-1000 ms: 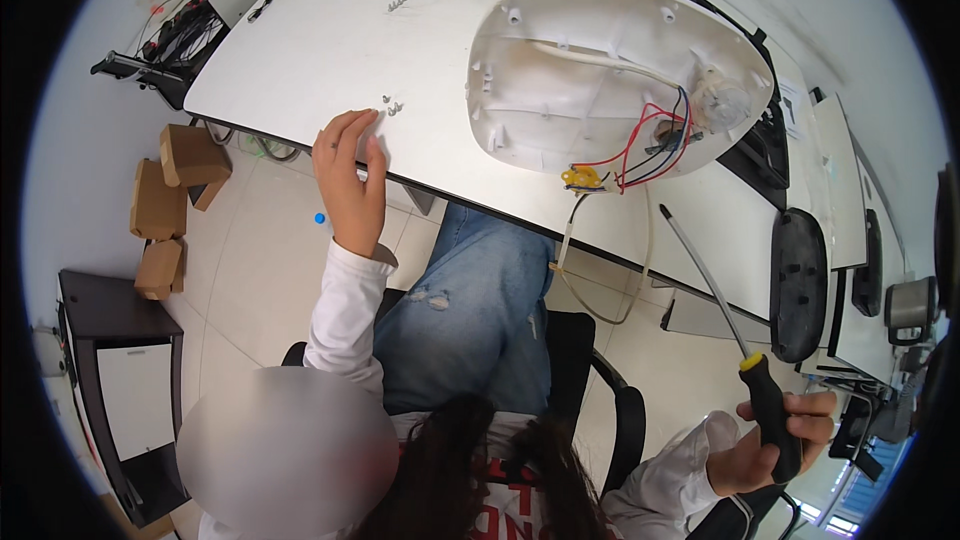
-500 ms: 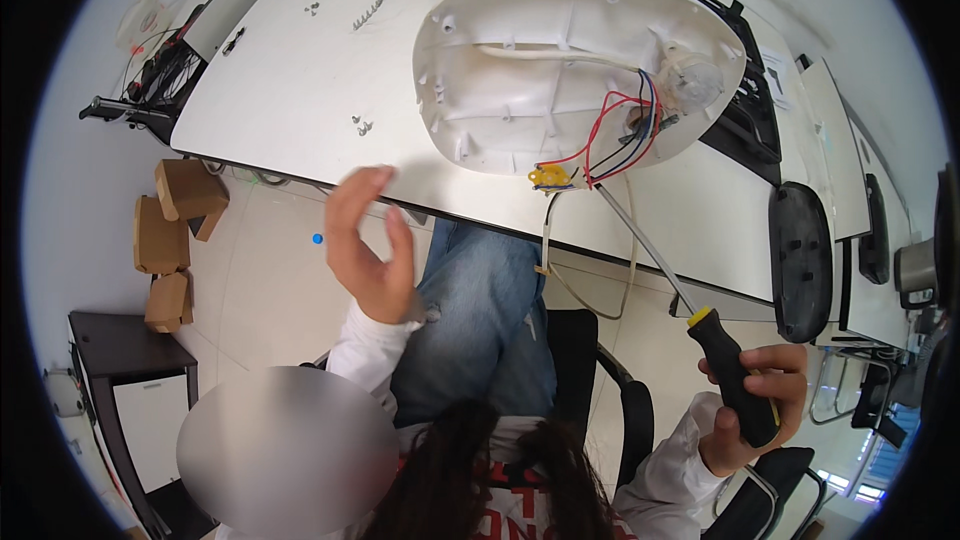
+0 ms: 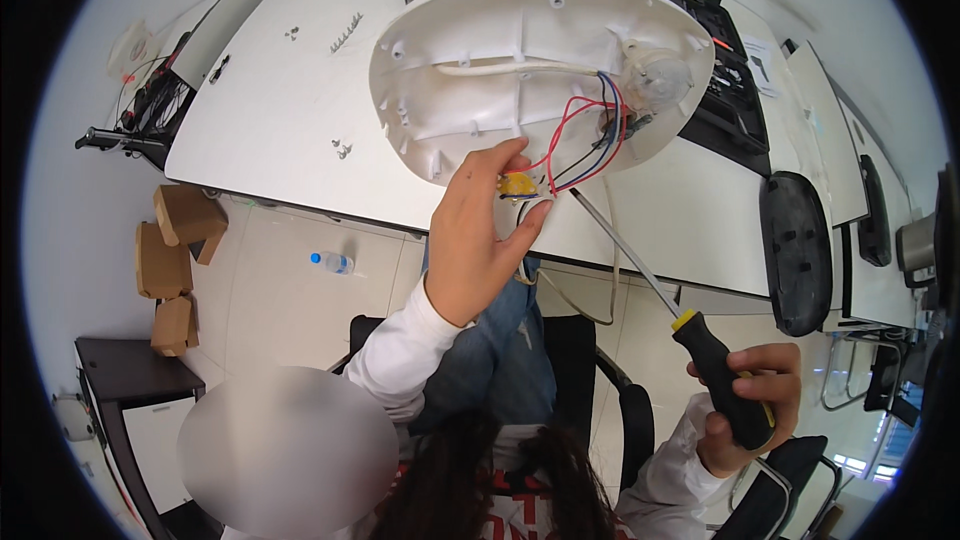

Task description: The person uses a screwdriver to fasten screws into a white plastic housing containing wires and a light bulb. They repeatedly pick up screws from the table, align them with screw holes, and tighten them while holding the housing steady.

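My right hand [image 3: 748, 405] is wrapped round the black and yellow handle of a screwdriver [image 3: 722, 380]. The screwdriver's long shaft slants up and left, its tip close to the wires at the table's edge. Above the near table edge, my left hand [image 3: 482, 230] has its thumb and fingers round a small yellow wired part [image 3: 517, 186]. Red, black and blue wires [image 3: 580, 155] run from this part into a large white oval plastic shell [image 3: 500, 45], which lies with its hollow side up. A clear round piece [image 3: 660, 80] sits in the shell's right end.
Several screws [image 3: 346, 32] lie in small groups on the white table [image 3: 270, 120]. An open black tool case [image 3: 735, 120] is behind the shell, with a black oval cover [image 3: 796, 255] to the right. A pale cable [image 3: 612, 290] hangs over the edge; a bottle [image 3: 332, 263] lies on the floor.
My left hand has come up and right from beside the table edge onto the yellow part. My right hand keeps its hold on the screwdriver. The view has shifted slightly.
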Demonstrator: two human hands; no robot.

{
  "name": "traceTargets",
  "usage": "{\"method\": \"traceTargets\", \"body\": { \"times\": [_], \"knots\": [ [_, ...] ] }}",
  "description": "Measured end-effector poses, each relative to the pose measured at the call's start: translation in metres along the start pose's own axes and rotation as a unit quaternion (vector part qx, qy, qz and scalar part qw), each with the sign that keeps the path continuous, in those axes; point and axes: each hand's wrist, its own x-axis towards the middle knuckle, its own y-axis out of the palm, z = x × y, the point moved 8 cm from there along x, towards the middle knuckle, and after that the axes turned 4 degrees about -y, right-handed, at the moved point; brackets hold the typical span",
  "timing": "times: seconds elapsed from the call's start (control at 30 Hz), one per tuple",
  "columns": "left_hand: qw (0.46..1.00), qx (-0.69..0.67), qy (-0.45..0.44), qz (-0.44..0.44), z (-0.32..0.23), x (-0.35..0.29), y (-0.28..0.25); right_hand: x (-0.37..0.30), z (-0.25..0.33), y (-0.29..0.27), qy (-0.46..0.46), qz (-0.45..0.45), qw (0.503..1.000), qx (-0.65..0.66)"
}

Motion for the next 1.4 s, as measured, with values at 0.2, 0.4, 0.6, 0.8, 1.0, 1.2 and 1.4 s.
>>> {"method": "traceTargets", "body": {
  "times": [0.2, 0.4, 0.6, 0.8, 1.0, 1.2, 1.4],
  "knots": [
    [1.000, 0.006, -0.006, -0.009, 0.019, -0.008, 0.007, -0.002, 0.006, -0.028, -0.011, -0.141, 0.987, -0.075],
    [0.998, 0.044, 0.039, -0.017, 0.009, -0.009, 0.013, -0.006, 0.008, -0.040, -0.058, -0.172, 0.983, -0.042],
    [0.999, 0.047, 0.017, 0.003, 0.013, -0.014, 0.010, 0.003, -0.002, -0.017, -0.084, -0.104, 0.990, 0.048],
    [0.999, 0.036, 0.018, 0.015, 0.011, -0.013, 0.011, 0.003, -0.003, -0.010, -0.062, -0.101, 0.992, 0.045],
    [0.999, 0.032, 0.030, 0.011, 0.010, -0.013, 0.010, 0.001, -0.005, -0.010, -0.061, -0.119, 0.990, 0.040],
    [0.999, 0.037, 0.040, 0.008, 0.010, -0.014, 0.010, -0.001, -0.008, -0.009, -0.053, -0.117, 0.991, 0.037],
    [0.998, 0.037, 0.042, 0.009, 0.010, -0.014, 0.011, -0.001, -0.011, -0.007, -0.054, -0.105, 0.993, 0.022]
  ]
}}
